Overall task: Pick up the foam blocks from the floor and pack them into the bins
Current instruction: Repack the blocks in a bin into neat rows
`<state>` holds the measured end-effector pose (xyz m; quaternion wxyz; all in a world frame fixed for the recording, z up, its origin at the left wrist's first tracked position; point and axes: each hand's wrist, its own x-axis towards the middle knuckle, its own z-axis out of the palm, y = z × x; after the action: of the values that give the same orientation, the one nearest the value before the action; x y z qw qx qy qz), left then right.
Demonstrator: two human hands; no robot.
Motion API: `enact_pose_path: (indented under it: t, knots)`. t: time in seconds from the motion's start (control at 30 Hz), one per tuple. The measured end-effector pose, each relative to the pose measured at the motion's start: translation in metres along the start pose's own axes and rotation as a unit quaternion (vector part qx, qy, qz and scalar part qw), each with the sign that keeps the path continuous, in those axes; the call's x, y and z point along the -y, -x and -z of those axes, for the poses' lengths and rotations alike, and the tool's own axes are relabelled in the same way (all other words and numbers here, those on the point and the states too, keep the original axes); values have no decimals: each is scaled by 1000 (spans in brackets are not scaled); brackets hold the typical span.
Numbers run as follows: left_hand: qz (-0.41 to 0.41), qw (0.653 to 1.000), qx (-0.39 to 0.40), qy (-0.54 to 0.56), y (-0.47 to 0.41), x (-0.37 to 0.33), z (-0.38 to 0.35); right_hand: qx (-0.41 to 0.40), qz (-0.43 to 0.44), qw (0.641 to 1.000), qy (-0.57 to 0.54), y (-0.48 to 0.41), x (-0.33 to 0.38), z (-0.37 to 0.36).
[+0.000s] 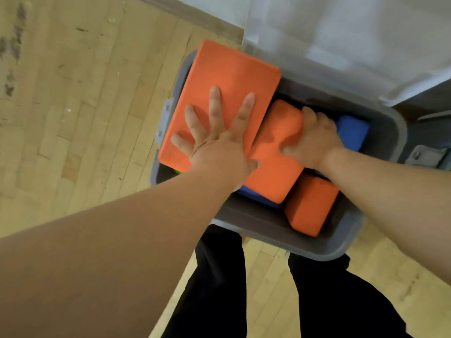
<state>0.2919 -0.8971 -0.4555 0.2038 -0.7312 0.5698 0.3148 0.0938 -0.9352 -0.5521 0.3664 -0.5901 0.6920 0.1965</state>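
Now splayed left hand [219, 148] presses large block [227, 74]; right hand [314, 140] clutches middle block [275, 176].

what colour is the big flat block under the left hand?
Orange, seen best in the head view: the flat block under the left hand.

Bin [268, 230] on floor [85, 106], lid [329, 45] up behind far edge. Large flat block [227, 76] overhangs bin's left edge, left hand [214, 145] on it. Middle block [275, 172] just right, under right hand [314, 140]. Small block [312, 206] at near edge; another block [353, 132] by right wall.
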Motion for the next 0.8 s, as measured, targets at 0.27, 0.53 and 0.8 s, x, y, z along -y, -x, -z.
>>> enact_pose_path:
  t: [0.27,0.53,0.8]
  knots:
    - [4,1000,-8,-1,1,12,-5,38,40,993,109,-7,-8,6]
    - [7,1000,-2,-13,1,15,2,78,88,991,-67,44,-34,20]
    - [-7,998,59,12,40,10,47,27,71,983,-169,129,-57,107]
